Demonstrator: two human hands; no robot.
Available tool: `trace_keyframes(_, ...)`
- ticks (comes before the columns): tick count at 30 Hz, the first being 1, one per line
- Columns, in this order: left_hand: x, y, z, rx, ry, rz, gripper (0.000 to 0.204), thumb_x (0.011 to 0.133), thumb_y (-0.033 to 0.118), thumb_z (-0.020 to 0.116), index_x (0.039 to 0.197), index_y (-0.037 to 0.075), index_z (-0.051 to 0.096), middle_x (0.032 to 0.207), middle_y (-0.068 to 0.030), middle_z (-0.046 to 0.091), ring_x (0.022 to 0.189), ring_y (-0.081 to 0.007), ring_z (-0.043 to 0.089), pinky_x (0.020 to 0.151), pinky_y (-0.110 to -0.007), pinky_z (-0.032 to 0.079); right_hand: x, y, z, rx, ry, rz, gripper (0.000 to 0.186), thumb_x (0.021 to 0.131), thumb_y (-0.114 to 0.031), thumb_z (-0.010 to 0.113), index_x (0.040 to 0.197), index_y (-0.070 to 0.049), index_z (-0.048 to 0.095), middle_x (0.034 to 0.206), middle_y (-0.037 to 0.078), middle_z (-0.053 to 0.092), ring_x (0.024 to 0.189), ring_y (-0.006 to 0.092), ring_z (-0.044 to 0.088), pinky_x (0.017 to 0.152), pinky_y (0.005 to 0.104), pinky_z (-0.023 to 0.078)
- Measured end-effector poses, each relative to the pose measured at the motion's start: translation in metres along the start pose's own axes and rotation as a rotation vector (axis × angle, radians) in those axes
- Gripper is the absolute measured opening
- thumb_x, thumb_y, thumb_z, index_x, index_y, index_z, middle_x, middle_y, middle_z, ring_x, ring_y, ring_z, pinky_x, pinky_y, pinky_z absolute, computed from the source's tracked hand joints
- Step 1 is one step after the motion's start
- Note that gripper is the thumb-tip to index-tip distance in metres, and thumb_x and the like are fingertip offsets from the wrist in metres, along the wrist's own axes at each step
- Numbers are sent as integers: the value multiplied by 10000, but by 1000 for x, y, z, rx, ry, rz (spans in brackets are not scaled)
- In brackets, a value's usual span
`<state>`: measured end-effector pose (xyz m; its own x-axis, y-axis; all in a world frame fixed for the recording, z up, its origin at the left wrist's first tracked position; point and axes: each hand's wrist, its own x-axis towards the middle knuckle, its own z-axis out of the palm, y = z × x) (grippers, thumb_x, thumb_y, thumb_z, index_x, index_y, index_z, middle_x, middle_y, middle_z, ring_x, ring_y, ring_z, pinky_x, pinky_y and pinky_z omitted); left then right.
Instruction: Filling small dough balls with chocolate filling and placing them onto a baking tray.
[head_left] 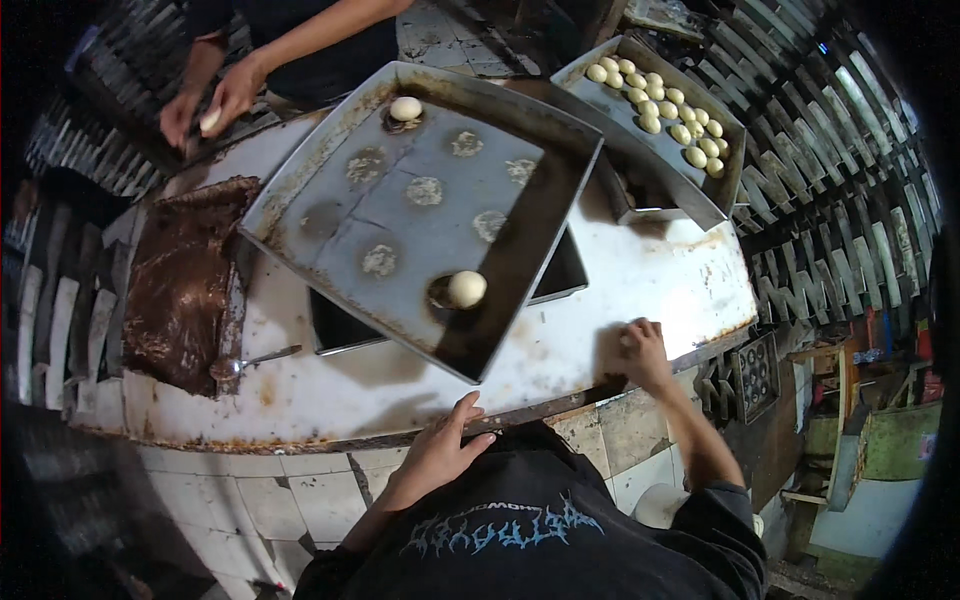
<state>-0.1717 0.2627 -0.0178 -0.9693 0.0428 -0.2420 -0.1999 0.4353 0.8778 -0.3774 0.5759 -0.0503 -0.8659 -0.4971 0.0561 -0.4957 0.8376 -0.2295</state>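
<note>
Left grip (445, 448): loose, fingers extended, holding nothing; located at the near edge of the white, brown-stained bench (660, 285), just short of the nearest corner of the large, square grey metal tray (450, 245). Contact with that corner: cannot tell.

Right grip (645, 352): fingers curled, on the bench near its front edge, to the right of the large tray and apart from it. Cannot tell whether anything is inside the fingers.

Large tray sits askew over a dark metal pan (343, 325). It carries two pale-yellow, smooth round balls: the near ball (467, 289) close to the front corner, beyond the left grip; the far ball (405, 109) near the back corner. Whitish round patches mark the floor between them.

Back right: a second grey tray (598, 95) with many similar balls. Far left: a glossy brown mass (180, 285), metal spoon (228, 368) beside it.
</note>
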Motion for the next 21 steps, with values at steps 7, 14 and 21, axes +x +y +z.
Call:
trace_keyframes(7, -11, -27, -20, -81, 4, -11, 646, 833, 301, 641, 1338, 68, 313, 1105, -167, 601, 942, -314, 610, 808, -393, 488, 94, -85, -127, 645, -279, -162, 265, 760, -65, 607, 1021, -49, 563, 969, 81, 574, 944, 167, 550, 841, 315, 431)
trace_keyframes(14, -2, 7, -24, 50, 169, 188, 577, 840, 237, 641, 1313, 56, 365, 1029, -171, 625, 918, -327, 611, 793, -387, 489, 240, -165, -52, -242, -360, -589, 264, 740, -187, 618, 959, -40, 601, 921, 174, 594, 993, 342, 549, 816, 416, 472)
trace_keyframes(21, -34, -11, 15, -318, 308, -135, 453, 894, 82, 554, 1279, -21, 338, 894, -107, 601, 834, -165, 595, 766, -283, 472, 225, -101, -123, 238, 370, -341, 166, 775, -100, 592, 931, -42, 594, 902, 120, 619, 887, 292, 587, 762, 382, 478)
